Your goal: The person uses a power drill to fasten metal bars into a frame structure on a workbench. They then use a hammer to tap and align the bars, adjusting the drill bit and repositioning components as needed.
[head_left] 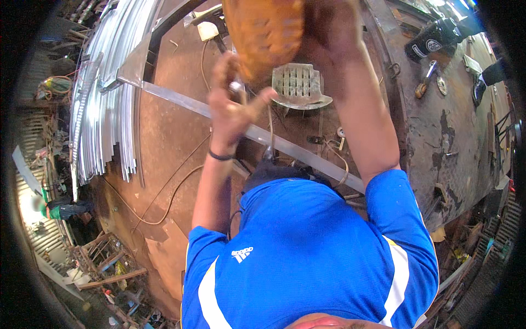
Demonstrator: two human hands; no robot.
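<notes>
Orange piece: the orange-brown, rounded, dimpled piece (268,33) is standing beyond your left hand and just left of your right, its far end running out of view.
Left hand: your bare left hand (234,107) is standing open, thumb and fingers apart; blur is obscuring any contact.
Right hand: your bare right hand (332,35) is overlapping the piece's right side; you cannot tell its closure.
Under grip: a grey, slotted, seat-shaped panel (297,83) is sitting between your forearms.
Handling: the piece is probably behaving as light and fairly stiff; material is remaining unclear.
Hold: you are best gripping opposite side edges.
</notes>
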